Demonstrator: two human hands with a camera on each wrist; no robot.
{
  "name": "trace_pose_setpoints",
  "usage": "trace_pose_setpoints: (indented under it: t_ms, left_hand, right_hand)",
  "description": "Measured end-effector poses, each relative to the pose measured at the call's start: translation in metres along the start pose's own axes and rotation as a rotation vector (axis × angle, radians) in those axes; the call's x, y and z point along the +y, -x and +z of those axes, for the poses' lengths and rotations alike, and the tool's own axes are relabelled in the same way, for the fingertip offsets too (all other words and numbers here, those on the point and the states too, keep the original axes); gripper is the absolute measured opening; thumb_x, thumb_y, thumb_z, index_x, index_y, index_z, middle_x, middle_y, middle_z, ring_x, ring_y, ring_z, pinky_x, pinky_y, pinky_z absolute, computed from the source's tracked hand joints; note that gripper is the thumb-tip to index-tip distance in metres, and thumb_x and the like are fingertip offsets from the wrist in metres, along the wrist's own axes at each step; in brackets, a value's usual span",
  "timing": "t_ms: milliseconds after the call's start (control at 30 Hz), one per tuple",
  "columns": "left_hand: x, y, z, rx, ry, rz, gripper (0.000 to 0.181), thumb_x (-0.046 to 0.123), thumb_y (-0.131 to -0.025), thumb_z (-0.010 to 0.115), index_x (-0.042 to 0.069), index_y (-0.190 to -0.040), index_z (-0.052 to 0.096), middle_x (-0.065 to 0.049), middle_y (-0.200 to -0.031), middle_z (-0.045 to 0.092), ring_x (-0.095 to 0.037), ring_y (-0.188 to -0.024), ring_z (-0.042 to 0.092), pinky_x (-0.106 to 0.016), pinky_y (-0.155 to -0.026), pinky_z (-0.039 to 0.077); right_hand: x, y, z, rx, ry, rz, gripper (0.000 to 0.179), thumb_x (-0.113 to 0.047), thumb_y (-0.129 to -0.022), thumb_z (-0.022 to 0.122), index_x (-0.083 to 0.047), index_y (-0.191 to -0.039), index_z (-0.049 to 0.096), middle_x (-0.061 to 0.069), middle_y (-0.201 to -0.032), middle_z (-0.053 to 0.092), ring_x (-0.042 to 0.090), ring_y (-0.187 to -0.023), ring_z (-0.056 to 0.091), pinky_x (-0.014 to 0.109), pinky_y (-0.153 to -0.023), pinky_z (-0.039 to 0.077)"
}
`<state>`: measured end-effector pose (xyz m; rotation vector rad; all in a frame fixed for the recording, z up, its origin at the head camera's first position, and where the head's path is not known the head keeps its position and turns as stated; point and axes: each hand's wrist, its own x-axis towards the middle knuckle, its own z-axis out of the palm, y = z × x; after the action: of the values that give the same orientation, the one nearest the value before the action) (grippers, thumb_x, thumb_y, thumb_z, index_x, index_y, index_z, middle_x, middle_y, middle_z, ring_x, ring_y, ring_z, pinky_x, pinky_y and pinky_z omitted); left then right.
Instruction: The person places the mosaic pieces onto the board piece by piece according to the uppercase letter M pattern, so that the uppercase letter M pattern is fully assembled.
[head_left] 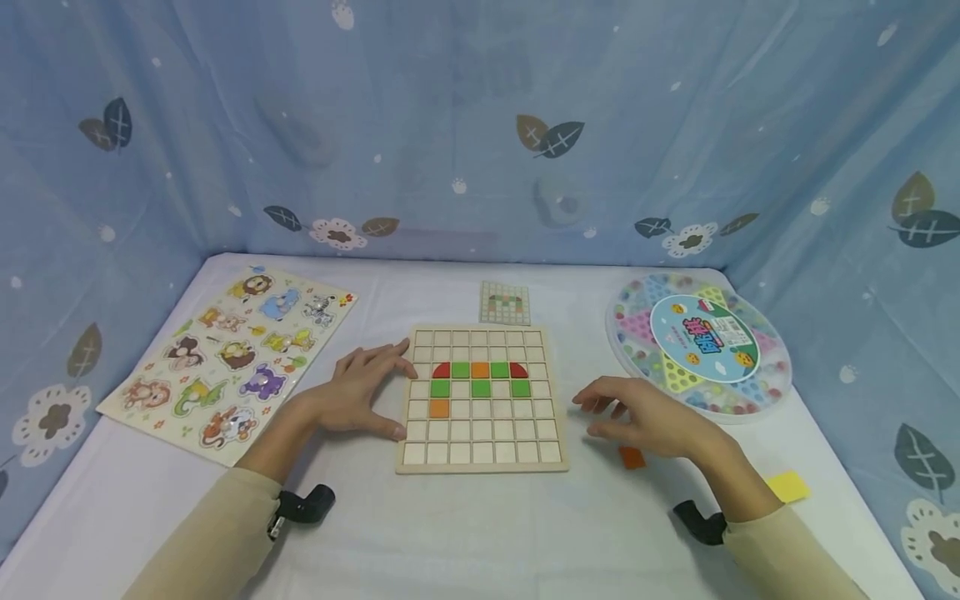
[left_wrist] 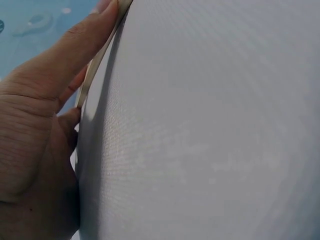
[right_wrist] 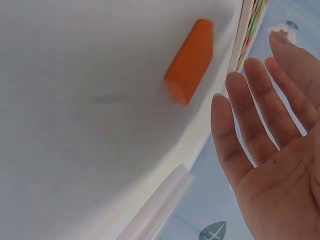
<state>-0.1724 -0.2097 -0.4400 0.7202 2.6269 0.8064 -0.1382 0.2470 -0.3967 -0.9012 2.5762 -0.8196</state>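
A square wooden grid board [head_left: 495,430] lies in the middle of the table. Red, green and orange tiles fill some of its cells, with a lone orange tile [head_left: 439,408] lowest at the left. My left hand [head_left: 352,396] rests at the board's left edge, thumb and fingers spread along it; the left wrist view shows the thumb [left_wrist: 75,52] against that edge. Right of the board hovers my right hand [head_left: 648,417], empty, its fingers slightly bent. Below it on the cloth is a loose orange tile [head_left: 632,457], seen in the right wrist view as an orange block [right_wrist: 192,57].
Behind the board lies a small pattern card [head_left: 505,303]. An animal puzzle board [head_left: 296,367] occupies the left side. At the right is a round clear-lidded game box [head_left: 772,367], with a yellow piece [head_left: 790,486] beside my right forearm. A blue curtain [head_left: 450,108] surrounds the table.
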Motion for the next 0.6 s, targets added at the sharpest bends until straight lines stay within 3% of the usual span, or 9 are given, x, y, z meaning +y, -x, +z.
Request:
trace_pose_setpoints:
  t_ms: [267,600]
  left_hand:
    - [0.001,0.001,-0.002,0.003,0.007,0.000,0.078,0.060,-0.068,0.089,0.032,-0.131,0.052,-0.005,-0.174,0.012,-0.041,-0.154,0.011,-0.066,-0.118,0.006]
    - [0.001,0.001,-0.002,-0.001,0.005,0.009,0.078,0.059,-0.068,0.089,0.031,-0.131,0.052,-0.005,-0.173,0.012,-0.041,-0.154,0.011,-0.067,-0.117,0.006]
  right_hand:
    - [0.005,0.011,-0.003,0.012,0.020,0.014,0.033,-0.019,-0.092,0.078,-0.015,-0.123,0.068,-0.007,-0.115,0.071,0.016,-0.102,0.065,0.035,-0.087,0.057]
    - [0.009,0.029,-0.005,-0.020,-0.013,0.097,0.043,-0.033,-0.090,0.080,-0.018,-0.128,0.066,-0.007,-0.119,0.068,0.015,-0.101,0.061,0.032,-0.084,0.056]
